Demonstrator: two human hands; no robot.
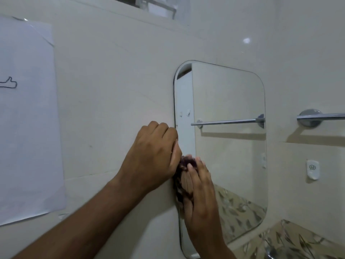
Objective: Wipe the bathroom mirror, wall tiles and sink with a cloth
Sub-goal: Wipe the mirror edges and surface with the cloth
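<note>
A rounded rectangular mirror (pixel 227 165) hangs on the cream wall tiles (pixel 112 94). A dark maroon cloth (pixel 183 163) is bunched against the mirror's lower left edge. My left hand (pixel 153 157) reaches in from the lower left, its fingers curled around the cloth at the mirror's rim. My right hand (pixel 200 189) comes up from below and lies over the cloth on the glass, fingers straight and pointing up. Most of the cloth is hidden between the two hands. The sink basin is out of view.
A white paper sheet (pixel 28 118) with a small drawing is taped to the wall at left. A chrome towel bar (pixel 321 116) and a white wall hook (pixel 313 170) are on the right wall. A leaf-patterned counter (pixel 298 240) and a bit of chrome tap (pixel 269 252) show at bottom right.
</note>
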